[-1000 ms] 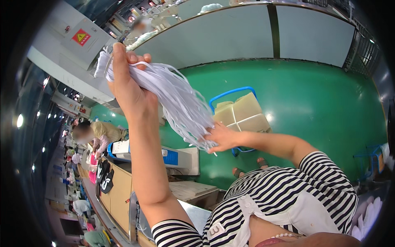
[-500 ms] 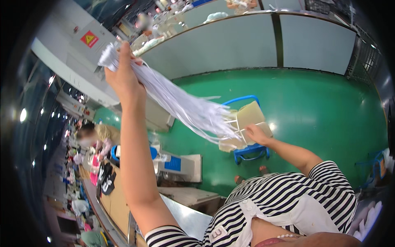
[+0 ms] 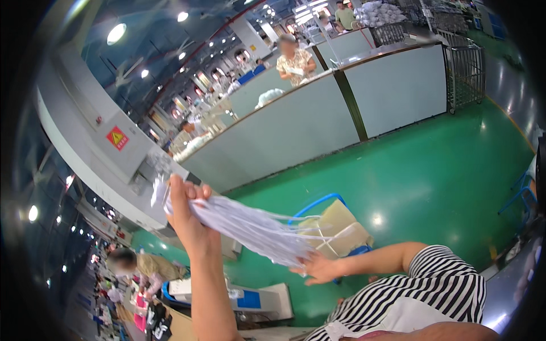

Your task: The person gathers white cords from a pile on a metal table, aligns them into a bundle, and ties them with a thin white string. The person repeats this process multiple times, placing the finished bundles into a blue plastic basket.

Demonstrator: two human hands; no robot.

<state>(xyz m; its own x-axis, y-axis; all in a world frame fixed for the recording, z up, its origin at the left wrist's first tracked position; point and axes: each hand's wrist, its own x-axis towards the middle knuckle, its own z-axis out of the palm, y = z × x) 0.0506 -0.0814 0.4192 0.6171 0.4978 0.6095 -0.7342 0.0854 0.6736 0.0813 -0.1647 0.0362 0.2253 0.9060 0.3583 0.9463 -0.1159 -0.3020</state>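
My left hand [image 3: 192,213] is raised, its fingers wrapped round a thick bundle of long white strips [image 3: 250,228]. A short, bunched end pokes out past the thumb side. From the fist the strips slope down to the right, with some loose ones straying above the rest. At their lower ends is my right hand [image 3: 319,267], fingers stretched out and apart against the strips; it is slightly blurred. Behind the strips stands a chair with a blue frame and pale yellowish panels [image 3: 335,227], partly covered by them.
Grey partition panels [image 3: 398,85] cross the far side of the green floor [image 3: 409,176]. A grey machine housing [image 3: 122,148] with a warning sign is on the left. One person [image 3: 142,264] sits at a bench lower left; another [image 3: 296,61] stands beyond the partition. A wire cage trolley [image 3: 467,71] is at far right.
The view has tipped up, showing more of the hall. My right hand has moved from in front of the chair to the strips' lower ends. My left hand still grips the bundle.
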